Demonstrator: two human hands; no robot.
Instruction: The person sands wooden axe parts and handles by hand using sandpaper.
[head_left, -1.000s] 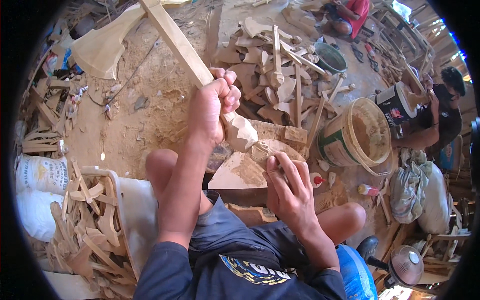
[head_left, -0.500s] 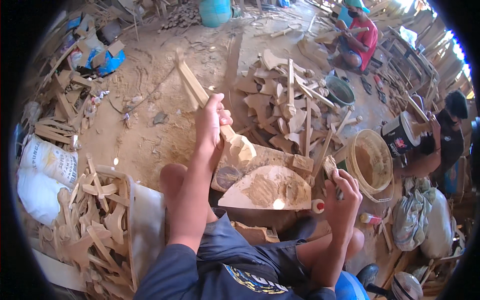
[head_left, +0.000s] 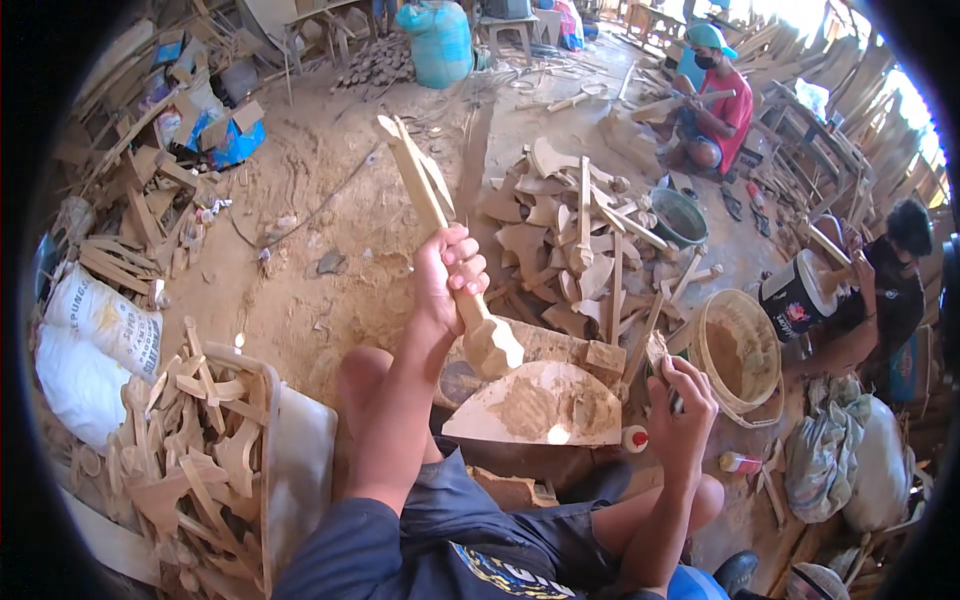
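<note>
My left hand (head_left: 452, 270) is closed round the shaft of a carved wooden piece (head_left: 492, 345). The faceted knob end points down toward me, over the back edge of a pale half-round board (head_left: 535, 405); the forked far end rises up and to the left. My right hand (head_left: 684, 405), off to the right, is closed in a pinch on a small tan piece with a ragged top (head_left: 657, 348); its kind is unclear. The two hands are well apart. Behind the board lies a thick wooden block (head_left: 550, 340), partly covered.
Carved wood parts (head_left: 530, 245) are heaped ahead, more (head_left: 215, 450) in a bin at left. A cream bucket (head_left: 740, 345) stands right of my right hand, beside a red-capped bottle (head_left: 635, 438). Two people work at the right: one in red (head_left: 725, 110), one in dark clothes (head_left: 895, 290).
The carved wooden piece has swung rightward and stands a bit more upright, moved by my left hand. My right hand keeps its pinch in about the same place. The view has tilted slightly upward.
</note>
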